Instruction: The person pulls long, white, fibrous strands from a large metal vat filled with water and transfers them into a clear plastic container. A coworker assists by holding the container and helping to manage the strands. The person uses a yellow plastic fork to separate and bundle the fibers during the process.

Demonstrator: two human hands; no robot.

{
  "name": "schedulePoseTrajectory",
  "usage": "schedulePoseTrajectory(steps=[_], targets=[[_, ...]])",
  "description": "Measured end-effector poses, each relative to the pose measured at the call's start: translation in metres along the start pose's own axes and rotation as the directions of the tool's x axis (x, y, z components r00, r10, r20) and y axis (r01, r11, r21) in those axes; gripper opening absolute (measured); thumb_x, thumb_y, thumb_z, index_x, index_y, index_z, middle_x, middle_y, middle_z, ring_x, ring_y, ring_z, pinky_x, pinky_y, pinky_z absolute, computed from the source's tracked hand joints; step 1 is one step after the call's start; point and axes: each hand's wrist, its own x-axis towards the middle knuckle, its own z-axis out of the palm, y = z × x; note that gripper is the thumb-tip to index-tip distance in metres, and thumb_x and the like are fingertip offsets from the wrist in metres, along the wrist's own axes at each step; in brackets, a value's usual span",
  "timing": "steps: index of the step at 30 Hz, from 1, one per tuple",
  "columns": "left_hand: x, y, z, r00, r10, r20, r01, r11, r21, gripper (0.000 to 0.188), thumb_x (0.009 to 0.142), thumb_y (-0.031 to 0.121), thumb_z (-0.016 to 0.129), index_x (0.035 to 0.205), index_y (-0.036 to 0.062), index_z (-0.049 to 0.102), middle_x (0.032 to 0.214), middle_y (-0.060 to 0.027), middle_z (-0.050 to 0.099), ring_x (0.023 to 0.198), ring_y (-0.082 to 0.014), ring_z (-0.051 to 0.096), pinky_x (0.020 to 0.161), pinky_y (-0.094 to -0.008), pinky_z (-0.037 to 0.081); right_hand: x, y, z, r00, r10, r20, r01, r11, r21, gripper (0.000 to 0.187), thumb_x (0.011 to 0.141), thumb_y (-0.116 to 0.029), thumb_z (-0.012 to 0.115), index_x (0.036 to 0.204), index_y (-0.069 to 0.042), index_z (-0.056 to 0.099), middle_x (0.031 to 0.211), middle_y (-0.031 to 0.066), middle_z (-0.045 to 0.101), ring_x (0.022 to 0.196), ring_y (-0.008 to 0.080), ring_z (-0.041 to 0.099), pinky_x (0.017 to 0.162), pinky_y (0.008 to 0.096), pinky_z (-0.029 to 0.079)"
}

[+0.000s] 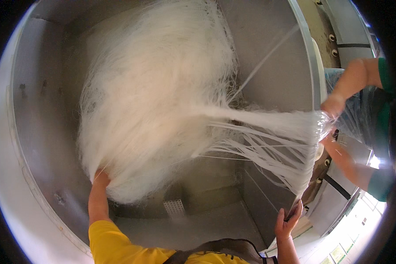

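Note:
A large heap of fine white strands, like rice vermicelli, lies in a deep grey metal vat. My left hand reaches into the heap's near left edge, its fingers hidden among the strands. At the vat's right wall, my right hand grips the rim, thumb on one side and fingers on the other. Between the heap and the rim, several stretched bundles of strands run over the right edge. There a co-worker's hands hold their ends; clear plastic sheeting hangs beside those hands.
A perforated metal plate sits low in the vat near me. The co-worker, in green sleeves, stands outside the right wall. Beyond that wall are grey panels and a brownish surface with round fittings.

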Motion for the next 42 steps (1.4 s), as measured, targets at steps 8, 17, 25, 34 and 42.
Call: schedulePoseTrajectory(steps=[8, 17, 25, 34, 42], targets=[[-0.093, 0.013, -0.077, 0.905, 0.421, -0.059, -0.394, 0.777, -0.492, 0.039, 0.08, 0.026, 0.05, 0.117, 0.0124, 0.047, 0.117, -0.0113, 0.048, 0.106, -0.0263, 0.047, 0.089, -0.0358, 0.037, 0.005, -0.006, 0.0, 0.999, -0.042, 0.002, 0.042, 0.995, -0.091, 0.057, 0.075, -0.006, 0.054, 0.123, 0.004, 0.024, 0.112, 0.0219, 0.037, 0.101, 0.0316, 0.04, 0.089, 0.038, 0.03], [-0.071, 0.143, -0.237, 0.625, 0.38, -0.682, -0.757, 0.082, -0.648, 0.038, 0.087, 0.025, 0.041, 0.12, 0.0079, 0.042, 0.122, -0.0127, 0.044, 0.113, -0.0262, 0.041, 0.095, -0.0327, 0.031, 0.004, -0.007, 0.0, 1.0, 0.004, 0.011, -0.004, 1.0, -0.011, 0.058, 0.076, -0.009, 0.053, 0.125, 0.003, 0.023, 0.117, 0.0196, 0.035, 0.105, 0.0283, 0.037, 0.092, 0.0376, 0.027], [0.069, 0.134, -0.263, 0.788, 0.57, -0.232, -0.613, 0.694, -0.379, 0.045, 0.087, 0.028, 0.038, 0.123, 0.0021, 0.036, 0.126, -0.0181, 0.037, 0.113, -0.033, 0.038, 0.096, -0.0409, 0.031, -0.004, 0.0, -0.006, 0.998, 0.068, -0.003, -0.067, 0.988, -0.14, 0.063, 0.079, -0.019, 0.051, 0.127, 0.003, 0.017, 0.125, 0.0184, 0.026, 0.114, 0.0283, 0.029, 0.096, 0.038, 0.022], [0.19, -0.144, -0.219, 0.932, -0.327, -0.154, -0.095, 0.189, -0.977, 0.041, 0.088, 0.027, 0.036, 0.12, 0.0014, 0.038, 0.122, -0.0194, 0.039, 0.11, -0.0355, 0.04, 0.092, -0.044, 0.036, -0.011, 0.005, -0.006, 0.999, 0.022, -0.025, -0.029, 0.956, -0.292, 0.061, 0.085, -0.025, 0.044, 0.13, 0.001, 0.012, 0.133, 0.0183, 0.019, 0.123, 0.028, 0.021, 0.099, 0.0385, 0.016], [0.116, -0.221, -0.256, 0.939, -0.345, 0.001, -0.293, -0.801, -0.522, 0.039, 0.089, 0.027, 0.034, 0.118, 0.0015, 0.039, 0.119, -0.0198, 0.042, 0.107, -0.0366, 0.043, 0.087, -0.0467, 0.041, -0.008, 0.001, -0.005, 0.996, 0.076, -0.04, -0.083, 0.964, -0.254, 0.06, 0.085, -0.023, 0.044, 0.131, 0.0, 0.012, 0.134, 0.0189, 0.017, 0.123, 0.0286, 0.02, 0.1, 0.0387, 0.015]])
